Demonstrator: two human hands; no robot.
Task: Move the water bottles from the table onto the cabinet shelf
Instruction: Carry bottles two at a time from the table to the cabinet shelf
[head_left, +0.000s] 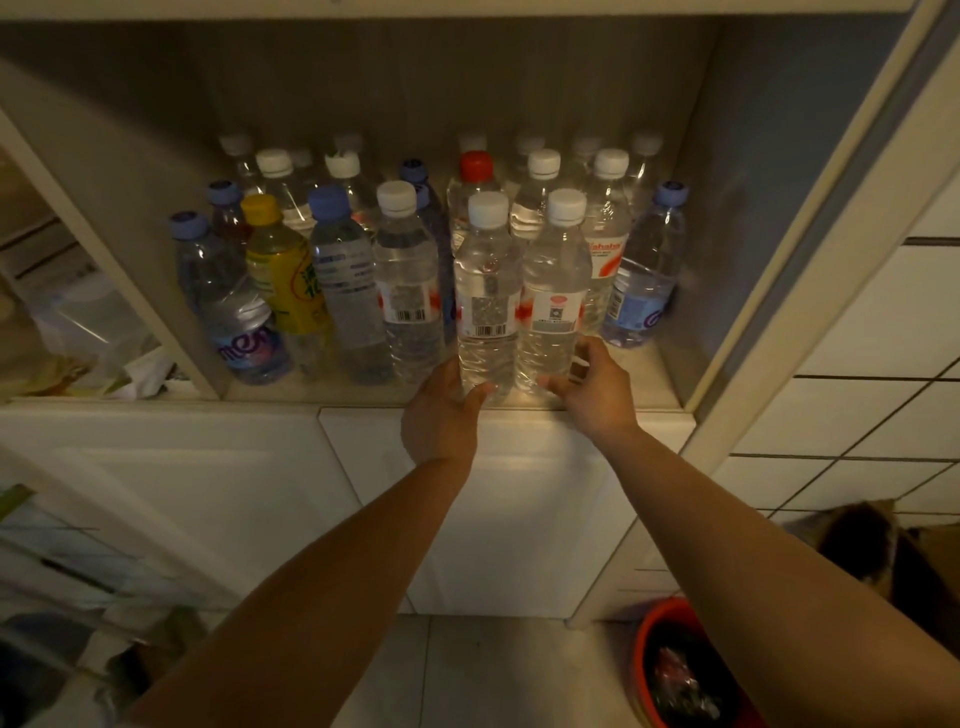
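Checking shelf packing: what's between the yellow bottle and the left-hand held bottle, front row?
Head view: two bottles, a blue-capped bottle and a white-capped bottle, between the yellow bottle and the left-hand bottle.

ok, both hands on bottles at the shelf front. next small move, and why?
Probably let go and draw both hands back. The left hand and right hand each hold a white-capped bottle, left bottle and right bottle, already upright on the shelf.

Dim warm light, wide-angle bowing, blurred edges.
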